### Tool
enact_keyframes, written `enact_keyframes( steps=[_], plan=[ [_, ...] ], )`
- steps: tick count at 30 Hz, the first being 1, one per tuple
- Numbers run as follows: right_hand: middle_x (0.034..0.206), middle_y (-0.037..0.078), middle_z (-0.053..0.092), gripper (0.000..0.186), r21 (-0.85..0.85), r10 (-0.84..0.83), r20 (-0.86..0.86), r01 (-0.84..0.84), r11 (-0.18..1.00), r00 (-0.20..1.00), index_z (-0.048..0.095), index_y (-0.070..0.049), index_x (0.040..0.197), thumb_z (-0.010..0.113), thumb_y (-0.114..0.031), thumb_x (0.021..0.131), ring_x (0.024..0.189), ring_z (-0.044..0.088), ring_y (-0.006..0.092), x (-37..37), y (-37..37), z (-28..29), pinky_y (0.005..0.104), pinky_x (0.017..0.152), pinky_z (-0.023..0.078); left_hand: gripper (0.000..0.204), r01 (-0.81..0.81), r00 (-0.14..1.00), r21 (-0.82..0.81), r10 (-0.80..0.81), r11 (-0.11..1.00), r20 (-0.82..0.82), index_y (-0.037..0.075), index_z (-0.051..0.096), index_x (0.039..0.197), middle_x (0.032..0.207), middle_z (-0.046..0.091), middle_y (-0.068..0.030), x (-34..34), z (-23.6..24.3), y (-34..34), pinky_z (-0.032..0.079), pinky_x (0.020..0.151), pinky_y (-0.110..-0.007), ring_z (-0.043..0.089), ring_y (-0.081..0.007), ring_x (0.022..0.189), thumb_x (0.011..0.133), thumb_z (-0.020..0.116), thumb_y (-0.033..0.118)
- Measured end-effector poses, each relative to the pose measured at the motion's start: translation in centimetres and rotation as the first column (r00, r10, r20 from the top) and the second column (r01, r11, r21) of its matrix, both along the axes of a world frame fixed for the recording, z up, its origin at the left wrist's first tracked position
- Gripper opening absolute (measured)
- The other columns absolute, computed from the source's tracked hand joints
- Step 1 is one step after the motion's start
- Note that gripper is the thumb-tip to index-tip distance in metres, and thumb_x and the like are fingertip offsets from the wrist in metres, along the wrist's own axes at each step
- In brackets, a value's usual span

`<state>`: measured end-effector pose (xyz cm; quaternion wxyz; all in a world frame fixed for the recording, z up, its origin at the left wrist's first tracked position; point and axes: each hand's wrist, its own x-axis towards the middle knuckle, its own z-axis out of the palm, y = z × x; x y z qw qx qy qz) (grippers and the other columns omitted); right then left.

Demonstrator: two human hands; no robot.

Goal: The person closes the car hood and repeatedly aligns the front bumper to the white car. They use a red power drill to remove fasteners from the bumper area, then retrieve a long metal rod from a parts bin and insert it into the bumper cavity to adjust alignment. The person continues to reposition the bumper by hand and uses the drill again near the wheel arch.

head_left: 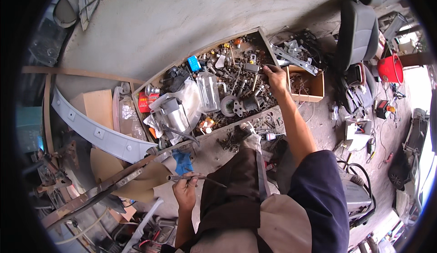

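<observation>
My left hand is closed around a slim metal rod, thick and tube-like at its left end and thin toward the right. It is held low, to the left of my leg. My right arm stretches forward over a large shallow wooden tray of loose bolts, nuts and metal parts. At the tray's right side, my right hand has its fingers bent together among the hardware, beside a small grey metal block. Whatever lies between those fingertips is too small to make out.
Inside the tray are a clear plastic jug, a blue box, a silver canister and a round metal flange part. A small wooden box adjoins it. A car seat and red bucket stand right.
</observation>
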<state>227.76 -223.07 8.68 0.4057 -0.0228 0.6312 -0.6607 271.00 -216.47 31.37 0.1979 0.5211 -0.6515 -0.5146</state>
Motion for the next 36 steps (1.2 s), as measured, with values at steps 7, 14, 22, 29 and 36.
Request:
enact_keyframes(
  steps=[7,14,22,29,36],
  plan=[
    [0.08,0.01,0.066,0.021,-0.114,-0.153,0.137,0.169,0.979,0.979,0.062,0.005,0.11,0.061,-0.003,0.091,0.061,0.061,0.0154,3.8,1.3,1.2,0.0262,0.052,0.05,0.015,0.105,0.986,0.007,-0.103,0.994,-0.134,0.0,0.067,0.094,0.09,0.072,-0.0064,5.4,-0.8,2.2,0.049,0.061,-0.024,0.065,-0.0129,0.079,0.093,0.062,0.014],
    [0.09,0.012,0.062,0.02,-0.59,0.092,0.353,0.145,0.794,0.931,0.056,0.005,0.113,0.053,-0.003,0.095,0.074,0.059,0.0183,16.4,7.8,14.3,0.0311,0.067,0.053,0.02,0.09,0.933,-0.028,-0.094,0.996,-0.348,-0.001,0.064,0.092,0.087,0.071,-0.0088,16.0,-1.3,5.8,0.045,0.059,-0.024,0.057,-0.0093,0.066,0.097,0.055,0.016],
    [0.083,0.014,0.068,0.021,0.172,0.343,-0.871,-0.435,0.884,0.352,0.066,-0.003,0.099,0.059,-0.019,0.089,0.073,0.066,0.0249,42.7,25.0,24.7,0.0362,0.069,0.053,0.033,-0.007,0.775,0.536,0.343,0.844,-0.531,0.01,0.052,0.078,0.071,0.057,-0.0051,20.7,-6.8,11.9,0.043,0.051,-0.031,0.051,-0.0161,0.055,0.097,0.047,0.037],
    [0.079,0.02,0.059,0.023,0.366,0.45,-0.89,-0.476,0.8,0.072,0.053,0.002,0.096,0.057,-0.01,0.077,0.074,0.062,0.0411,56.8,41.7,23.7,0.0476,0.062,0.048,0.036,0.488,0.785,0.82,0.261,0.301,-0.563,0.008,0.058,0.115,0.099,0.06,-0.0073,22.4,-6.7,23.3,0.046,0.076,-0.036,0.056,-0.0196,0.088,0.097,0.045,0.036],
    [0.088,0.015,0.055,0.027,0.477,0.482,-0.872,-0.079,0.876,0.082,0.051,0.0,0.098,0.058,-0.014,0.075,0.079,0.063,0.0309,62.9,59.0,20.9,0.0409,0.063,0.05,0.04,0.567,0.808,0.771,0.015,-0.292,-0.589,0.001,0.058,0.116,0.113,0.06,-0.0116,23.7,-9.7,38.1,0.041,0.093,-0.04,0.055,-0.0245,0.105,0.099,0.04,0.033]
  ],
)
